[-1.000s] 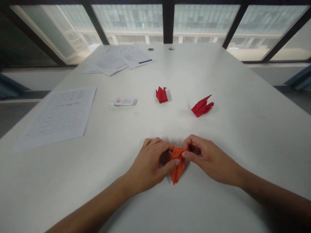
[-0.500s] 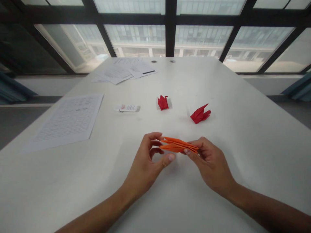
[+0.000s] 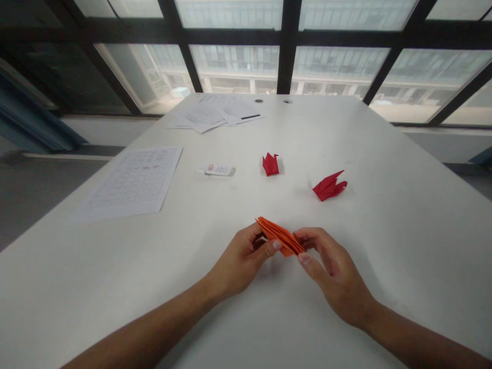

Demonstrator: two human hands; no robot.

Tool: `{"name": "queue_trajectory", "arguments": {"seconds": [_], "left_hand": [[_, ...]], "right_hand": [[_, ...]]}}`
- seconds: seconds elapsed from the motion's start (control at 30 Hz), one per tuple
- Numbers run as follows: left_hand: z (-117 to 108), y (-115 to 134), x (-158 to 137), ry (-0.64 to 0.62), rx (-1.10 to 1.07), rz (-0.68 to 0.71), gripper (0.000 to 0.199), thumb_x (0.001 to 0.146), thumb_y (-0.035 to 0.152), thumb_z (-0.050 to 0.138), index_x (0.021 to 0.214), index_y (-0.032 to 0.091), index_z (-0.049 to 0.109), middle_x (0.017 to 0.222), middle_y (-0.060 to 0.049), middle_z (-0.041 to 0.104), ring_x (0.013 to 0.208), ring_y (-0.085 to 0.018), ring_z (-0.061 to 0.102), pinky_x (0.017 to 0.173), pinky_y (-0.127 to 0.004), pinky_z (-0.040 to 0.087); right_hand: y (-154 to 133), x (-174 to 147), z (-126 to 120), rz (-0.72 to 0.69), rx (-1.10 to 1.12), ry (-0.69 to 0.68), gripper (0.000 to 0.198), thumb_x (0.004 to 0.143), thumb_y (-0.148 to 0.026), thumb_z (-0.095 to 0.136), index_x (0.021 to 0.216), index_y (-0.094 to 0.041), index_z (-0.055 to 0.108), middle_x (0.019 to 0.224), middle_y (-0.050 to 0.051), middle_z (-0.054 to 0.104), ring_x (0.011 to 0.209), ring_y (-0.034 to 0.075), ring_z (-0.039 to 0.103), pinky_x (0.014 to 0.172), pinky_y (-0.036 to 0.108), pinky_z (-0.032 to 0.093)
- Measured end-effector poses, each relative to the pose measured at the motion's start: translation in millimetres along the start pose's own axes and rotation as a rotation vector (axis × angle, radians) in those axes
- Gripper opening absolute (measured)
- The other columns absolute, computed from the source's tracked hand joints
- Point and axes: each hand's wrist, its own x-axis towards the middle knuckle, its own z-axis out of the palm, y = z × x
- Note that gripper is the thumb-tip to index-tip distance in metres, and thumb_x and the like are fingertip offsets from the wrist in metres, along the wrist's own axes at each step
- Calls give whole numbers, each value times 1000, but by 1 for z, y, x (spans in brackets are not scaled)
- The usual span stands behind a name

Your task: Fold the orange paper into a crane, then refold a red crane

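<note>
A strip-like piece of folded orange paper (image 3: 280,237), with many layers stacked along its edge, is held just above the white table, slanting down to the right. My left hand (image 3: 248,259) pinches its left part, thumb in front and fingers behind. At the lower right end, the thumb and fingertips of my right hand (image 3: 334,274) touch the paper from either side, lightly curved. Beyond the hands stand two red origami birds: a smaller red paper crane (image 3: 270,164) and a wider red paper bird (image 3: 329,186) to its right.
A white glue tube (image 3: 219,169) with printed labels lies left of the smaller crane. A written sheet (image 3: 130,182) is at the left, and several loose papers (image 3: 211,114) overlap at the back. The white table (image 3: 246,328) reaches toward large windows.
The orange paper has turned so its right end points down toward me. My left hand has closed on it, while my right hand has loosened toward its end. The view has shifted slightly left.
</note>
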Motion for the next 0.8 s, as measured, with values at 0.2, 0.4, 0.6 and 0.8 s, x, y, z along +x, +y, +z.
{"name": "queue_trajectory", "arguments": {"seconds": [0.2, 0.4, 0.6, 0.8], "left_hand": [[1, -6, -1, -1, -36, -35, 16, 96, 31, 68, 104, 20, 61, 88, -1, 66, 75, -13, 61, 70, -27, 52], [10, -7, -1, 116, -57, -80, 32, 90, 27, 73, 117, 22, 56, 113, -4, 63, 88, -15, 64, 78, -30, 57], [13, -9, -5, 132, -43, -86, 24, 91, 30, 72, 94, 21, 50, 87, 2, 60, 75, -12, 61, 68, -26, 51], [15, -10, -8, 164, 103, -35, 24, 92, 34, 71, 105, 22, 55, 96, -2, 67, 80, -15, 65, 72, -29, 53]], "right_hand": [[-4, 3, 0, 22, -54, -40, 6, 95, -24, 63, 97, -25, 69, 92, 0, 73, 83, 17, 69, 78, 30, 56], [-4, 2, 6, 72, 13, -46, 5, 93, -23, 67, 98, -23, 68, 96, 2, 74, 88, 19, 72, 83, 33, 59], [-5, 3, 5, 138, 176, -93, 7, 95, -25, 66, 102, -23, 66, 98, 2, 74, 90, 18, 72, 84, 33, 57], [-3, 8, 4, 223, 394, -121, 6, 96, -26, 65, 98, -21, 67, 95, 2, 72, 90, 17, 70, 87, 34, 56]]}}
